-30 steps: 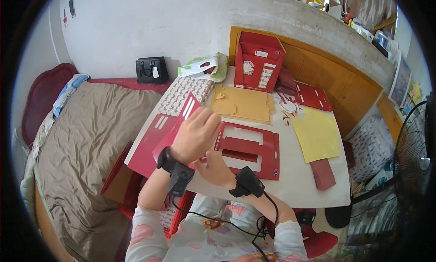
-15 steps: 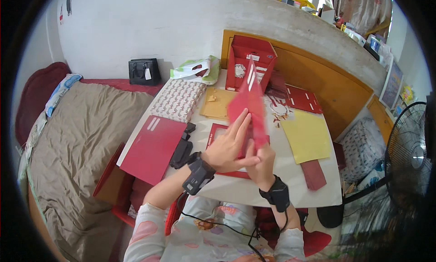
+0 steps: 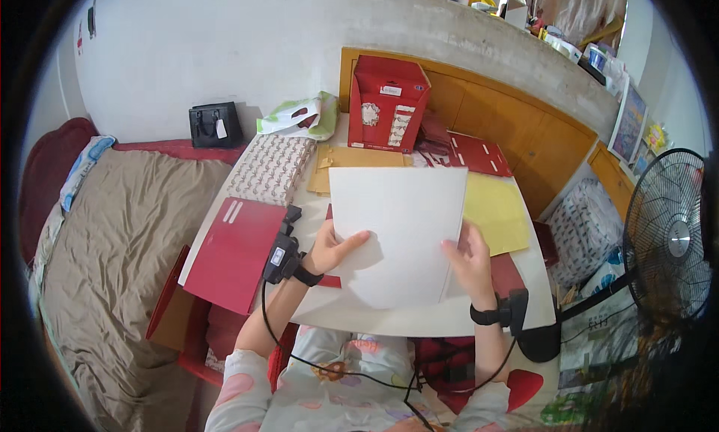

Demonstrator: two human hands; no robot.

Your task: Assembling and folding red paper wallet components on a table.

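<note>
A stiff card sheet (image 3: 397, 237), white on the face turned up, is held above the table in front of me. My left hand (image 3: 335, 248) grips its left edge, thumb on the white face and fingers behind. On the opposite edge my right hand (image 3: 470, 258) has the same hold, thumb on top. Under the sheet a red card piece (image 3: 329, 281) peeks out and is mostly hidden. Left of my left hand lies a flat red card panel (image 3: 243, 248) with white slots. A yellow sheet (image 3: 494, 216) rests beyond my right hand.
At the back stands a red cardboard box (image 3: 389, 106). Next to it lies a red slotted panel (image 3: 479, 155). A patterned white pad (image 3: 271, 170), brown card (image 3: 359, 157) and a plastic bag (image 3: 303, 117) sit on the white table (image 3: 359, 323). A black fan (image 3: 670, 237) stands right.
The red card, earlier angled upright between both hands, is opened out with its white face up. My hands have moved apart to its two side edges. The view has shifted slightly.
</note>
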